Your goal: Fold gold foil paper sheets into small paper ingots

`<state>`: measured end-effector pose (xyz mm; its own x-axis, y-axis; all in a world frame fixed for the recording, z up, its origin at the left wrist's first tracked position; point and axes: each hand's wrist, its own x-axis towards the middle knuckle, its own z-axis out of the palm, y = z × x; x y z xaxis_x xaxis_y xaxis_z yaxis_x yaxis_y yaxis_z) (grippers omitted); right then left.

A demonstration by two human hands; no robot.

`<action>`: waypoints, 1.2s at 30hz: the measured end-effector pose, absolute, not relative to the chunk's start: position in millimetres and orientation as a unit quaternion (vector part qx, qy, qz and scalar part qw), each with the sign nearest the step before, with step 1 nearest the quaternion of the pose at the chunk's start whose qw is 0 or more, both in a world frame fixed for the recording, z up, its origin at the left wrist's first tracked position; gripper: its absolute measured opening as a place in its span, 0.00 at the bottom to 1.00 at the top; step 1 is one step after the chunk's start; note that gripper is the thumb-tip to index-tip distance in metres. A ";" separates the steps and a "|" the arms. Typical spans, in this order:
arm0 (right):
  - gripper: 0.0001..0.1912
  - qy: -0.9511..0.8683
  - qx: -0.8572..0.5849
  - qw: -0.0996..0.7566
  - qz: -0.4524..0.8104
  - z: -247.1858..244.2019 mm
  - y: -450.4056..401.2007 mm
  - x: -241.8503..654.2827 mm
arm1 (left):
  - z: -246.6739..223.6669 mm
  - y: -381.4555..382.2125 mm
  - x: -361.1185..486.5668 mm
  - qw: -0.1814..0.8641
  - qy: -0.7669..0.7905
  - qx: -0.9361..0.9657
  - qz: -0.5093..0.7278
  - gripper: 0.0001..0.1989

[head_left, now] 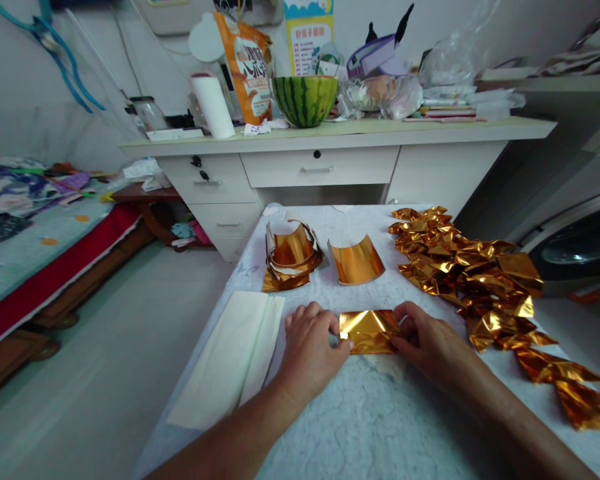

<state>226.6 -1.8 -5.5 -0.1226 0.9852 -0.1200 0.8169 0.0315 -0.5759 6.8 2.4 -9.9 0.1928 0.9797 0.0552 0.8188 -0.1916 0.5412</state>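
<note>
A small rectangle of shiny gold foil paper (370, 328) lies in front of me, held at both ends. My left hand (314, 343) grips its left edge between thumb and fingers. At the right edge, my right hand (420, 337) pinches it the same way. Just beyond is a curved gold foil sheet (357, 261), and left of that a stack of curled gold sheets (293, 250) with pale undersides. Folded white paper (225, 363) rests left of my left hand. A long pile of twisted gold foil pieces (460, 260) runs along the right side.
The cloth-covered table (360, 420) carries all this. Behind it, a white desk (320, 167) with drawers holds a watermelon half (305, 100), an orange snack bag (247, 70) and a paper roll (213, 105). A bed (45, 247) stands left, a front-loading washing machine (580, 227) right.
</note>
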 end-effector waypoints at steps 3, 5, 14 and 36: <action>0.08 -0.704 -0.643 0.146 0.262 -5.6 -1.4 226.8 | -9.3 3.1 7.8 0.208 0.595 0.746 0.215 0.09; 0.08 -0.707 -0.642 0.144 0.258 -5.8 -1.6 227.1 | -8.5 3.6 8.6 0.209 0.588 0.750 0.219 0.10; 0.02 -0.725 -0.641 0.117 0.224 -0.2 -3.1 224.5 | -2.4 6.7 8.6 0.201 0.572 0.769 0.201 0.10; 0.08 -0.720 -0.619 0.162 0.269 6.0 -8.7 222.8 | -6.8 11.4 2.8 0.200 0.590 0.761 0.181 0.11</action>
